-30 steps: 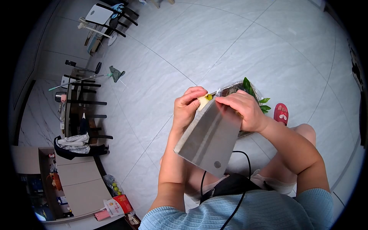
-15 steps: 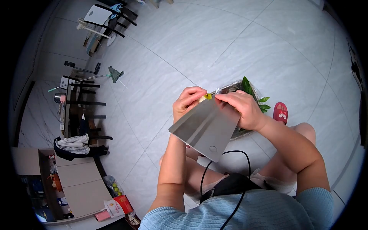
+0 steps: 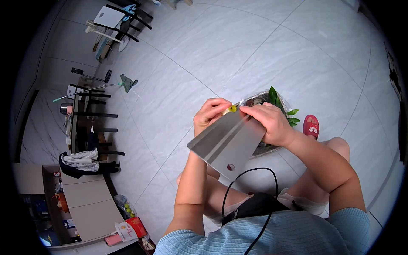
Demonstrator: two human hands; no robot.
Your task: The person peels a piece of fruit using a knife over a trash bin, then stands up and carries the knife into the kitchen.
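A wide metal cleaver point(image 3: 229, 142) with a round hole near one corner is gripped by my right hand point(image 3: 272, 123), whose thumb and fingers wrap the end near the handle. My left hand point(image 3: 210, 114) pinches a small pale and yellow-green piece of food point(image 3: 230, 109) at the blade's far edge. The blade hides part of this piece and of the left palm. Below and behind my right hand is a plastic-lined bin point(image 3: 285, 102), with green leaves point(image 3: 275, 98) sticking out; most of its inside is hidden.
A pink slipper point(image 3: 311, 126) is on my foot, right of the bin. A black cable point(image 3: 254, 169) loops above my lap. Chairs point(image 3: 107, 17) and a table point(image 3: 76, 123) stand at the left, near a green net on a pole point(image 3: 127, 82). A red box point(image 3: 135, 227) lies lower left.
The cleaver's blade has tilted and swung up and to the left, uncovering more of my lap. Both hands stay in nearly the same place, and less of the food piece shows.
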